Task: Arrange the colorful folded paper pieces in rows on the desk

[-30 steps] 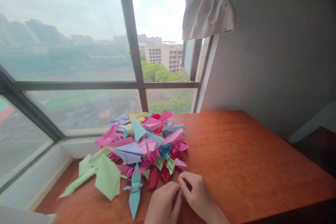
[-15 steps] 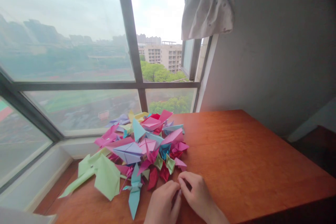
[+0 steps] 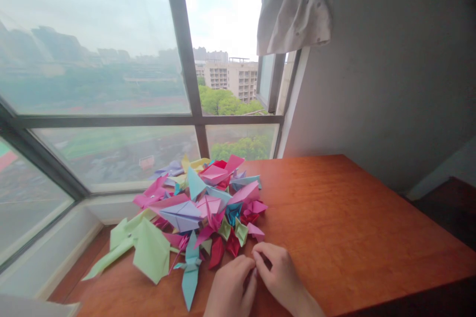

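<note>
My left hand (image 3: 233, 285) and my right hand (image 3: 278, 275) meet at the fingertips low on the wooden table, just in front of a heap of folded paper pieces. The fingers of both are curled and pressed together; anything between them is hidden or too small to make out. Closest to them lie a dark red folded paper (image 3: 216, 252), a red one (image 3: 233, 244) and a pale green one (image 3: 241, 231). Left of my left hand is a light blue origami piece (image 3: 191, 272). A large light green paper figure (image 3: 150, 252) rests at the heap's left edge.
The reddish-brown table (image 3: 353, 218) stretches to the right, up to a grey wall (image 3: 390, 69). Behind the heap stand framed windows (image 3: 111, 121), one sash open. A pale curtain (image 3: 295, 10) hangs bunched above. A white ledge (image 3: 55, 257) runs along the left.
</note>
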The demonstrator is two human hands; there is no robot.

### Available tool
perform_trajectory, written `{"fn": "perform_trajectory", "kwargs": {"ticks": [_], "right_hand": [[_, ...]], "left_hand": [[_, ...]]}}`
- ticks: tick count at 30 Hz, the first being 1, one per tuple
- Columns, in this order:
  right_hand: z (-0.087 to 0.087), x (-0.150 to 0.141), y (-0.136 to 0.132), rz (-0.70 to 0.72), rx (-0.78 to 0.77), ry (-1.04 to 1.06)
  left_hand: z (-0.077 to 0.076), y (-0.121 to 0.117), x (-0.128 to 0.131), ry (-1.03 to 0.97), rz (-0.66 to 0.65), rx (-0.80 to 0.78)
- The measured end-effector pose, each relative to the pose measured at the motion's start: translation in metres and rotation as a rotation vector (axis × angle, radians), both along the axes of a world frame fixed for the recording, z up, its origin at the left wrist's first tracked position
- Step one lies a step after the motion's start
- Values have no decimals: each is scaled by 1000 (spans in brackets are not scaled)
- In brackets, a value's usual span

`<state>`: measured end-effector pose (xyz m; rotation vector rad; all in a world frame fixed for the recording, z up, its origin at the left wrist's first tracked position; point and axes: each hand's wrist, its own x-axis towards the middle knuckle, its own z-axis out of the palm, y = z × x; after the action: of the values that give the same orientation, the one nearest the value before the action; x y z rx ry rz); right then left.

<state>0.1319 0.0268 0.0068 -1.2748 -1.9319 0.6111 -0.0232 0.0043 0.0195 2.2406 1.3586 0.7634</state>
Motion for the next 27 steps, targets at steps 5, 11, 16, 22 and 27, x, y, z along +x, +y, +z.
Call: {"fn": "perform_trajectory", "kwargs": {"ticks": [5,11,16,22,27], "right_hand": [[-4,1,2,13,-20,-6],[-6,1,2,17,-46,-27],[-3,1,1,10,-59,-21],[-4,1,1,13,-69,-5],[-6,1,2,10,-60,-9]], "left_hand": [[-3,-1,0,1,-2,1],[-2,0,0,7,-4,2],[-1,0,0,5,-6,1],[-1,0,0,7,-4,8],[0,0,0,10,-6,9]]}}
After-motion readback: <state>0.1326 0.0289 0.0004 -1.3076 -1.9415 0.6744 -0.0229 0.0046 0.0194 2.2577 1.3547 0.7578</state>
